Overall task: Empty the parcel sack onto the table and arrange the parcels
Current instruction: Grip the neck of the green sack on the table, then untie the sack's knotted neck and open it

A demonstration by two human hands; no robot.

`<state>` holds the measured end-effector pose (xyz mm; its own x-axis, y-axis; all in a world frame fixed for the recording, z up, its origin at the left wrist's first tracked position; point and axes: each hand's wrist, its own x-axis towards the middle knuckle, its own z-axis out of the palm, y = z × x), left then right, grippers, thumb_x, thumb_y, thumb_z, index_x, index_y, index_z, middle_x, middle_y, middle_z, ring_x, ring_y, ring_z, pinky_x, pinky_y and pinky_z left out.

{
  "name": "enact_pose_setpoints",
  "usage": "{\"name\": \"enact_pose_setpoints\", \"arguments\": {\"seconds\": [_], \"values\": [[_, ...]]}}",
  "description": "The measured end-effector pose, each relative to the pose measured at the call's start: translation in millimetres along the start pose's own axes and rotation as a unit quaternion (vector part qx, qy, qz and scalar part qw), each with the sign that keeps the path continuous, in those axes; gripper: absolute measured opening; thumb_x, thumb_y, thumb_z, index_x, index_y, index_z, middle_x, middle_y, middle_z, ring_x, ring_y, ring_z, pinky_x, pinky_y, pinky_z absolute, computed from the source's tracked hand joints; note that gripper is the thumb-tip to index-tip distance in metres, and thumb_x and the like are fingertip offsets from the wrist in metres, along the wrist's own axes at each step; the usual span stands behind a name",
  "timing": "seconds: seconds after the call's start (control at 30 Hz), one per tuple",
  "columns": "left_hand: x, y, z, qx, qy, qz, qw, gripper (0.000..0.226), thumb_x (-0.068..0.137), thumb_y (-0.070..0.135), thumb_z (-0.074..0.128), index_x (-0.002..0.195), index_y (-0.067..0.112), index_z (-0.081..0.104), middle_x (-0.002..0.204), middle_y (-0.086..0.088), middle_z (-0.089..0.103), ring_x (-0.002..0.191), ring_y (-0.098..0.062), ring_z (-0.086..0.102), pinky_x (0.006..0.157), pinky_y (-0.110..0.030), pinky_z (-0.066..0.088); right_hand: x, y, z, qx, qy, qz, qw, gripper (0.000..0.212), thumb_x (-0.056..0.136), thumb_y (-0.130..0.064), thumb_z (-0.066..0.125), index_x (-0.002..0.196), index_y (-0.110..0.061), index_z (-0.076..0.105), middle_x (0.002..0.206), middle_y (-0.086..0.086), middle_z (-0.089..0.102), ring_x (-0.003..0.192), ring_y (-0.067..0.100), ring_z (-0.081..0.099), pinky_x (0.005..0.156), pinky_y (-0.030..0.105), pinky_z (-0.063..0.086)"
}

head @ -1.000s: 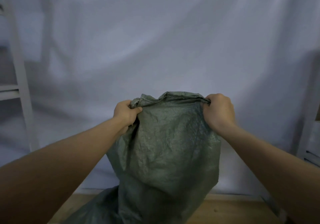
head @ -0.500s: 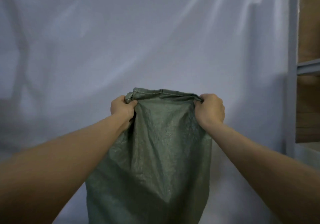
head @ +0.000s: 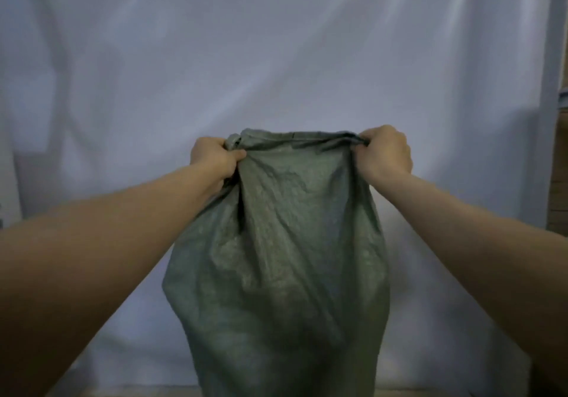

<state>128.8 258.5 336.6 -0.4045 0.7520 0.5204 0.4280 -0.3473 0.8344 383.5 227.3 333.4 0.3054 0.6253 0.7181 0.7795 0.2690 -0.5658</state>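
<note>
Green parcel sack [head: 276, 258], held aloft, left hand [head: 213, 158] and right hand [head: 385, 154] each clenched on its upper hem; emptying step apparently underway, next move likely shaking parcels out.

One sack [head: 276, 258], two hands [head: 215, 158] [head: 385, 151]

A person's left hand [head: 215, 158] grips the upper left corner of a parcel sack [head: 276, 258] and the right hand [head: 385, 154] grips its upper right corner, the sack hanging between the outstretched forearms at the centre. Behind it hangs a draped backdrop sheet [head: 276, 43]. A shelf upright [head: 550, 89] stands at the far right. A strip of table [head: 129, 392] shows below, behind the sack's lower part.
</note>
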Motion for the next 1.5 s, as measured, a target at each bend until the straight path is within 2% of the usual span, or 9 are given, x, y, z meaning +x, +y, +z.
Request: {"name": "enact_pose_setpoints", "arguments": {"seconds": [0.13, 0.33, 0.5, 0.6, 0.73, 0.9, 1.13, 1.33, 1.5], "values": [[4, 22, -16, 0.041, 0.032, 0.074, 0.996, 0.011, 0.083, 0.025, 0.076, 0.079, 0.019, 0.069, 0.081, -0.002, 0.068, 0.076, -0.019, 0.062, 0.075, -0.028, 0.050, 6, -17, -3, 0.101, 0.080, -0.061, 0.990, 0.020, 0.092, -0.018, 0.053, 0.081, -0.013, 0.070, 0.080, 0.011, 0.066, 0.080, 0.034, 0.060, 0.065, 0.031, 0.038], [-35, -72, -43, 0.251, -0.082, -0.028, 0.964, 0.018, 0.079, 0.025, 0.081, 0.080, 0.010, 0.071, 0.073, -0.002, 0.062, 0.077, -0.024, 0.060, 0.069, -0.029, 0.043, -61, 14, 47, -0.020, -0.262, -0.071, 0.962, 0.014, 0.088, -0.024, 0.069, 0.093, -0.012, 0.074, 0.080, 0.007, 0.060, 0.086, 0.024, 0.058, 0.067, 0.026, 0.034], [-39, -88, -68, 0.200, -0.039, -0.036, 0.978, 0.017, 0.077, 0.026, 0.082, 0.070, 0.020, 0.068, 0.082, -0.005, 0.068, 0.076, -0.024, 0.061, 0.071, -0.030, 0.046, -77, -4, 37, 0.039, -0.299, -0.063, 0.951, 0.054, 0.077, -0.055, 0.076, 0.117, -0.019, 0.071, 0.106, 0.005, 0.071, 0.104, 0.021, 0.063, 0.077, 0.025, 0.041], [-44, -100, -78, 0.195, -0.038, -0.030, 0.980, 0.015, 0.078, 0.026, 0.082, 0.071, 0.020, 0.070, 0.088, -0.006, 0.070, 0.084, -0.027, 0.064, 0.081, -0.036, 0.053, -90, -12, 43, -0.076, -0.399, -0.101, 0.908, 0.093, 0.063, -0.073, 0.076, 0.136, -0.019, 0.058, 0.136, 0.003, 0.058, 0.125, 0.025, 0.052, 0.094, 0.027, 0.041], [-53, -112, -92, 0.187, -0.056, -0.046, 0.980, 0.026, 0.070, 0.032, 0.087, 0.064, 0.019, 0.065, 0.080, -0.007, 0.068, 0.079, -0.028, 0.063, 0.078, -0.039, 0.055, -99, -11, 50, -0.203, -0.356, -0.122, 0.904, 0.099, 0.057, -0.072, 0.080, 0.141, -0.026, 0.051, 0.142, 0.014, 0.045, 0.130, 0.038, 0.038, 0.108, 0.041, 0.040], [-66, -106, -114, 0.291, -0.105, -0.135, 0.941, 0.104, 0.044, 0.071, 0.085, 0.126, 0.015, 0.054, 0.138, -0.009, 0.042, 0.124, -0.031, 0.046, 0.106, -0.044, 0.042, -97, -15, 54, -0.210, -0.341, -0.076, 0.913, 0.092, 0.056, -0.064, 0.086, 0.135, -0.025, 0.057, 0.133, 0.013, 0.050, 0.123, 0.039, 0.047, 0.103, 0.042, 0.044], [-83, -105, -144, 0.343, -0.351, -0.173, 0.854, 0.120, 0.044, 0.057, 0.089, 0.149, 0.031, 0.037, 0.154, -0.004, 0.035, 0.137, -0.031, 0.041, 0.110, -0.050, 0.041, -100, -9, 60, -0.185, -0.325, -0.056, 0.926, 0.083, 0.056, -0.068, 0.083, 0.127, -0.031, 0.063, 0.129, 0.006, 0.059, 0.121, 0.036, 0.050, 0.100, 0.045, 0.044], [-86, -132, -132, 0.370, -0.159, -0.028, 0.915, 0.038, 0.068, 0.033, 0.088, 0.101, 0.020, 0.076, 0.110, -0.002, 0.070, 0.092, -0.020, 0.062, 0.083, -0.036, 0.054, -113, -7, 59, -0.224, -0.273, -0.120, 0.928, 0.061, 0.076, -0.059, 0.075, 0.123, -0.022, 0.064, 0.130, 0.013, 0.050, 0.123, 0.037, 0.043, 0.100, 0.043, 0.037], [-79, -127, -106, 0.196, -0.017, -0.044, 0.979, 0.018, 0.071, 0.033, 0.087, 0.080, 0.021, 0.076, 0.093, -0.005, 0.073, 0.087, -0.028, 0.067, 0.083, -0.044, 0.057, -129, -10, 50, -0.199, -0.251, -0.182, 0.930, 0.044, 0.086, -0.054, 0.067, 0.080, -0.015, 0.047, 0.103, 0.009, 0.060, 0.101, 0.033, 0.057, 0.082, 0.039, 0.048]]}}
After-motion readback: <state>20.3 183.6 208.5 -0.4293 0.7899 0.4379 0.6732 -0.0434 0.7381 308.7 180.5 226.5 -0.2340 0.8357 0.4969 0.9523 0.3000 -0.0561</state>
